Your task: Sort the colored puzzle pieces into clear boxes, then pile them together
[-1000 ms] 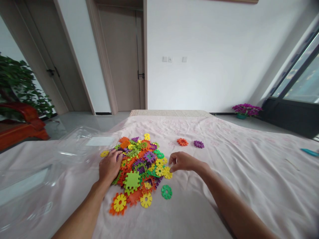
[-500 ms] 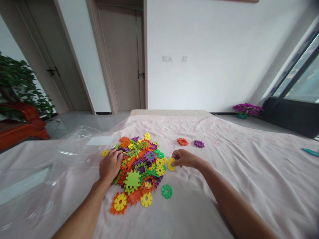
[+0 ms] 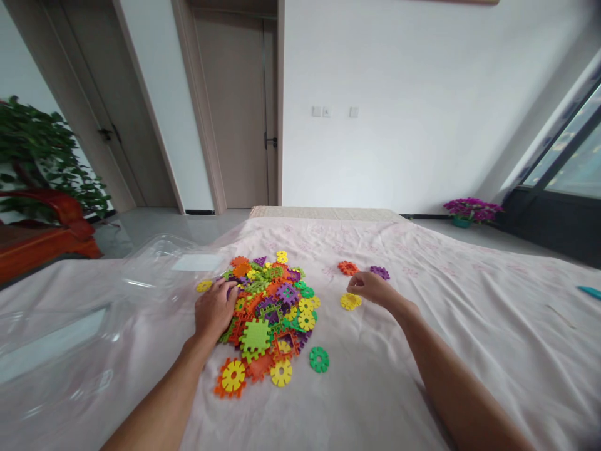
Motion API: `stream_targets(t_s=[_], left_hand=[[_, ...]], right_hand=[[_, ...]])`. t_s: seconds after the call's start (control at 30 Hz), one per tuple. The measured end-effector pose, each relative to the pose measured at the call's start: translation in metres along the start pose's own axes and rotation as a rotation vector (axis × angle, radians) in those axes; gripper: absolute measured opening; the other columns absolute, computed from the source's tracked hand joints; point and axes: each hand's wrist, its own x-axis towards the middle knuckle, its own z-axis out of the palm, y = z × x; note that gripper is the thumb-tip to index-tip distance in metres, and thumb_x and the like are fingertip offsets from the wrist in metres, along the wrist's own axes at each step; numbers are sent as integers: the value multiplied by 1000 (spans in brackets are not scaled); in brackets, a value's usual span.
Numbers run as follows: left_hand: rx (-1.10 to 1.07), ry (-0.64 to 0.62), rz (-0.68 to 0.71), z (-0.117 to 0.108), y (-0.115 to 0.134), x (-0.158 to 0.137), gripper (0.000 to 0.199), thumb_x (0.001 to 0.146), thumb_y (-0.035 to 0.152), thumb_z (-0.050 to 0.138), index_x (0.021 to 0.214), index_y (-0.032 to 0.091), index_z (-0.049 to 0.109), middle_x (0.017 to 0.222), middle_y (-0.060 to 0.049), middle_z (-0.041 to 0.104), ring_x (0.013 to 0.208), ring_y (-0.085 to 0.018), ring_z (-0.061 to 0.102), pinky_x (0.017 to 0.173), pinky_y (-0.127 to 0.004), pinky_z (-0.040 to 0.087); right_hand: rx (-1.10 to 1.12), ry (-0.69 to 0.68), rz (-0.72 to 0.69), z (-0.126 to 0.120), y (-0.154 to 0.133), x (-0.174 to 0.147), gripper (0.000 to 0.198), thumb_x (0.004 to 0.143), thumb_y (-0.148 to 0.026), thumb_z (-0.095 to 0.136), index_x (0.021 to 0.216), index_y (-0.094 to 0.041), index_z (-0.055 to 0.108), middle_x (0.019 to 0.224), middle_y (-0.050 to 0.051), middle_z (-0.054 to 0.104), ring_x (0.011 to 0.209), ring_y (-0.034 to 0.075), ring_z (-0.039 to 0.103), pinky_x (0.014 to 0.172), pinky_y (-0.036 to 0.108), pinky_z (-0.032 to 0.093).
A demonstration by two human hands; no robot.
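A mixed heap of plastic interlocking pieces (image 3: pixel 256 337), square and round, in green, orange, purple and yellow, lies on the pink cloth. My left hand (image 3: pixel 216 308) rests on the heap's left edge with its fingers stretched over some pieces, gripping none that I can see. To the right of the heap, my right hand (image 3: pixel 373 290) hovers with curled fingers, tips close together and nothing visible in them. Just below those fingertips a yellow notched disc (image 3: pixel 350 302) lies flat on the cloth. Behind the hand are an orange piece (image 3: pixel 348 268) and a purple piece (image 3: pixel 380 272).
Clear plastic containers (image 3: pixel 162 263) sit at the left. A green notched disc (image 3: pixel 319 359) lies apart from the heap, on its near right side. A blue object (image 3: pixel 589 291) is at the far right of the cloth (image 3: pixel 469 313).
My right hand has moved right, away from the heap. The yellow disc it held now lies on the cloth, released. The view has shifted slightly; my left hand stays on the heap.
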Motion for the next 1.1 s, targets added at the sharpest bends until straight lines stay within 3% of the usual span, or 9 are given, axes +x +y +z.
stream_targets(t_s=[0.13,0.23,0.33,0.67,0.93,1.1], left_hand=[[-10,12,-6,-2,1,0,35,96,38,39,112,26,67,129,-4,62,121,-21,56,100,-34,43],[-21,10,-26,-4,3,0,33,96,38,41,112,27,67,129,-4,62,121,-22,55,100,-35,42],[-41,14,-45,-6,5,0,31,95,38,43,111,27,68,128,-4,62,120,-21,55,101,-34,41],[-73,0,-95,-13,8,-3,30,94,37,45,110,27,69,130,-6,61,117,-23,55,99,-37,39],[-92,-6,-104,-17,9,-4,31,94,37,44,109,26,69,129,-9,60,111,-25,57,95,-40,40],[-94,4,-106,-18,9,-5,31,94,37,44,109,25,70,128,-9,61,109,-25,57,94,-40,40]], right_hand=[[26,143,-119,19,-21,-5,19,81,-32,54,78,-19,66,73,2,68,65,16,59,59,25,38],[24,194,-247,36,-36,-11,20,84,-32,51,81,-19,65,77,2,67,69,16,59,62,26,39],[-44,240,-290,46,-46,-23,21,87,-33,48,84,-21,65,83,3,67,73,16,59,66,26,40],[-270,335,-277,59,-49,-49,26,92,-32,41,91,-22,65,90,5,67,81,17,61,68,27,39],[-231,395,-115,58,-49,-45,21,86,-31,48,87,-22,66,92,6,68,80,18,60,68,27,39],[-248,418,-88,60,-49,-43,19,84,-30,50,85,-21,66,91,5,68,79,18,60,68,27,38]])
